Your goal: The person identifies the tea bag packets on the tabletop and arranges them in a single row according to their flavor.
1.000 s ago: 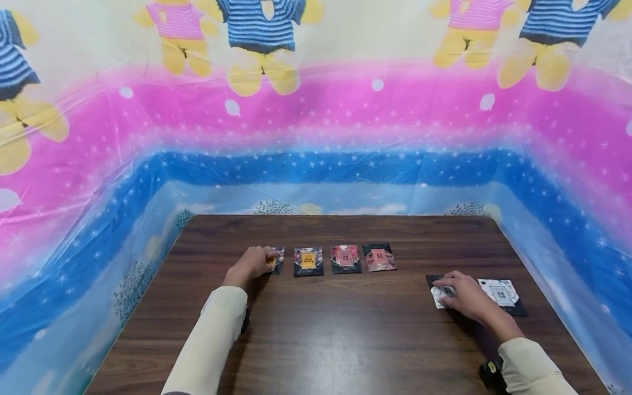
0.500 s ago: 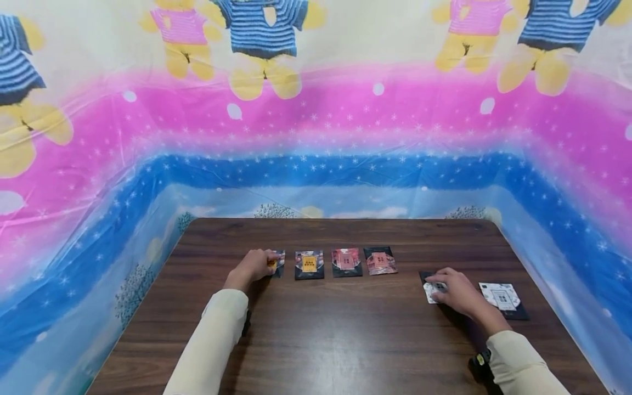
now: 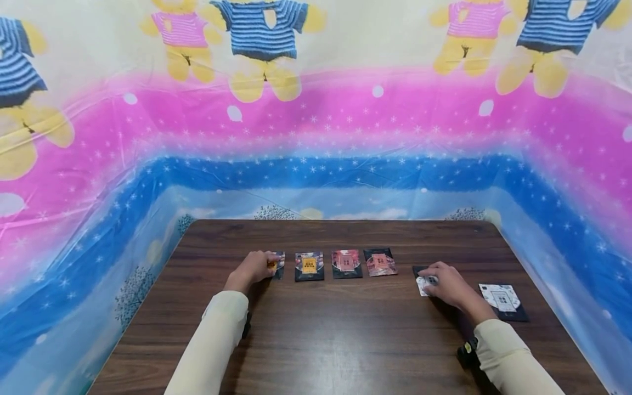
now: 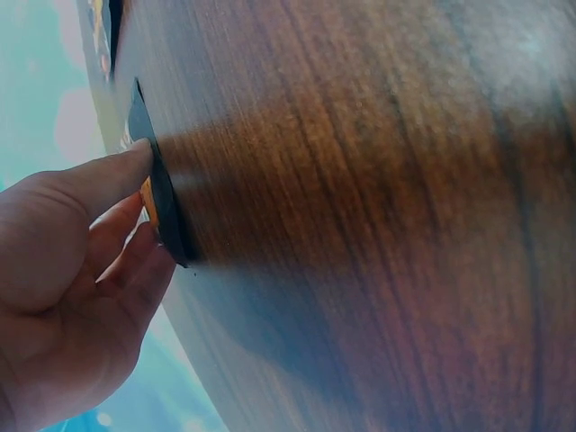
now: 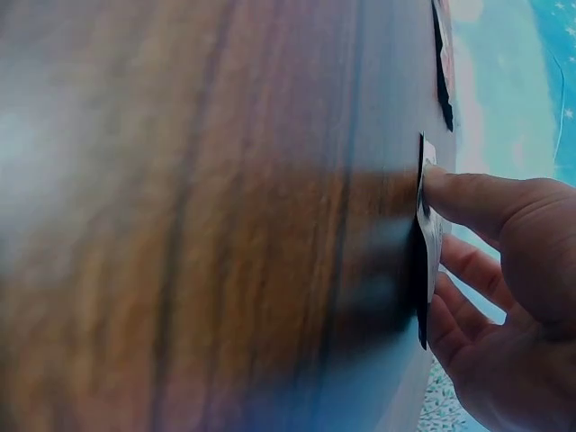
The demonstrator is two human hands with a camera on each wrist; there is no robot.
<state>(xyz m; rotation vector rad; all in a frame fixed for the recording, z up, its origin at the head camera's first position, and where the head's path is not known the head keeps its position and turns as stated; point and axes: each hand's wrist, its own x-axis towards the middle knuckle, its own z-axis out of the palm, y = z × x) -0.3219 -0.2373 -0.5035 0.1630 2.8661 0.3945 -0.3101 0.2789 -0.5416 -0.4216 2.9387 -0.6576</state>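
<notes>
In the head view my left hand holds the leftmost flat packet, dark with an orange label and mostly covered by the fingers. The left wrist view shows the thumb on the near side of this packet and the fingers round its other side. My right hand grips a black packet with a white printed front, at the right of the table. In the right wrist view, thumb and fingers lie on this packet, which stays at the tabletop and looks slightly bent.
Between the hands, in a row, lie a packet with a yellow label, a red-and-black packet and a tilted pink-and-black packet. Another white-and-black packet lies right of my right hand. A printed cloth surrounds the wooden table.
My right hand has slid its white-fronted packet leftward and slightly away, widening the gap to the other white packet. The left hand stays on its packet.
</notes>
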